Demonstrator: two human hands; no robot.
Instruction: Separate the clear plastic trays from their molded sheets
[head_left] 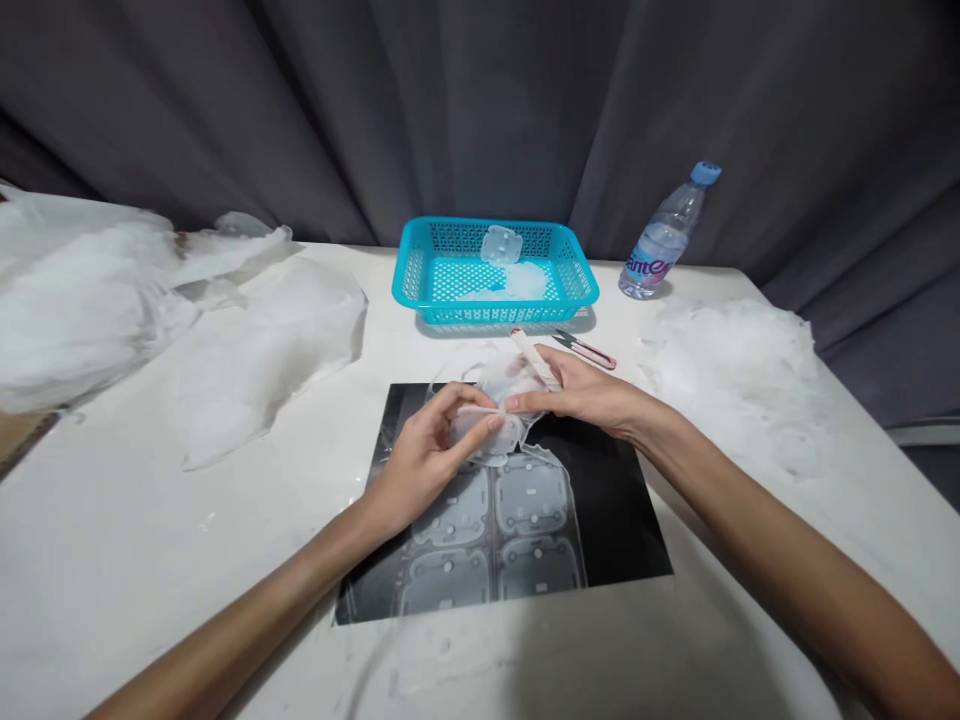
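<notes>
A clear, flexible plastic sheet (532,495) moulded with rounded square pieces lies partly over a black mat (619,500). Its far end is bunched up between my two hands. My left hand (435,440) is closed, thumb and fingers pinching a translucent rounded square piece (499,435) at this end. Close against it, my right hand (566,390) pinches the sheet's edge with thumb and fingertips. A pale flat stick (534,360) with a reddish tip is tucked in the same hand, pointing up and away. Part of the film behind the fingers is hard to make out.
Beyond the mat stands a turquoise basket (495,315) holding several translucent pieces (501,245). Pink-handled thread snips (586,350) lie before it. A water bottle (660,245) stands at back right. Heaps of clear plastic lie on the left (262,350) and the right (739,375).
</notes>
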